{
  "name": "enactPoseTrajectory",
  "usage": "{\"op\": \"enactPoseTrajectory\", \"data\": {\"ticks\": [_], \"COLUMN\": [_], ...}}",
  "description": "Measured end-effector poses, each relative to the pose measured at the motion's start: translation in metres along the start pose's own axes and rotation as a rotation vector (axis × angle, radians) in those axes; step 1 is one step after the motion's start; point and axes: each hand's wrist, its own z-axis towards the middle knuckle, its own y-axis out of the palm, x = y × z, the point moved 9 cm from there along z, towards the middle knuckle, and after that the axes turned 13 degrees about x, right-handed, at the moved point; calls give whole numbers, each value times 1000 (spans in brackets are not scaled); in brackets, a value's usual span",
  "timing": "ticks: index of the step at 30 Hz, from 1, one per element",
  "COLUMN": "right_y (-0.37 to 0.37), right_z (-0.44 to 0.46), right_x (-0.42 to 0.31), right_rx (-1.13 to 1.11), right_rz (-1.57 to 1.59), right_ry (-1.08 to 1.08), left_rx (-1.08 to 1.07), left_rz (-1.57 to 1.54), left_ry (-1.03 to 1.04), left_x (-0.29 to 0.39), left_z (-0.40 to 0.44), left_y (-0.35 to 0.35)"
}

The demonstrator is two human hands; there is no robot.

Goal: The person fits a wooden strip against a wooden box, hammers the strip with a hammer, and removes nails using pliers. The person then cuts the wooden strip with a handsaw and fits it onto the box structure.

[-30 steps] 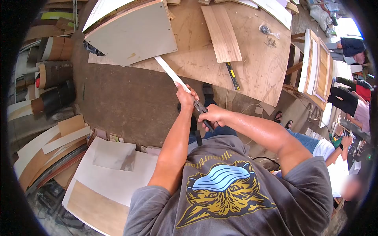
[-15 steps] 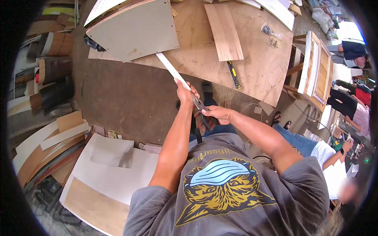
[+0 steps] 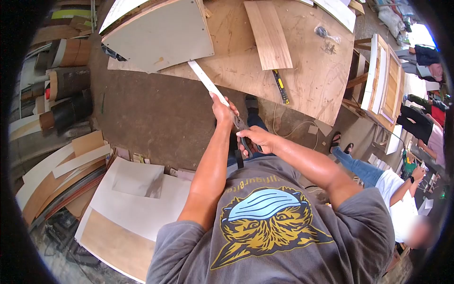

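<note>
My left hand (image 3: 223, 110) is closed round the lower end of a narrow white strip (image 3: 204, 79), whose far end reaches the table edge beside a grey panel (image 3: 161, 38). Dark-handled pliers (image 3: 240, 124) are in my right hand (image 3: 253, 138), its fingers wrapped round the handles. The jaws of the pliers meet the near end of the strip at my left hand. What exactly the jaws grip is hidden by my fingers.
On the plywood table (image 3: 227, 61) are a wooden board (image 3: 269, 35), a black and yellow tool (image 3: 280, 86) and a small plastic bag (image 3: 326, 33). Curved boards (image 3: 61, 175) lie at the left. A co-worker (image 3: 392, 187) is at the right.
The handles of the pliers opened apart half a second ago and are now closed together again in my right hand. My left hand and the strip have hardly moved.
</note>
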Motion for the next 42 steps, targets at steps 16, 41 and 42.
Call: {"op": "enactPoseTrajectory", "data": {"ticks": [16, 41, 42], "right_y": [23, -193, -169], "right_z": [-28, -66, -66], "right_x": [-18, -255, -249], "right_rx": [217, 271, 214], "right_rz": [-76, 8, -37], "right_ry": [238, -574, -590], "left_rx": [-78, -282, -264], "left_rz": [22, 655, 685], "left_ry": [141, 282, 302], "left_x": [-5, 15, 16], "left_z": [7, -18, -21], "left_y": [-1, 3, -2]}}
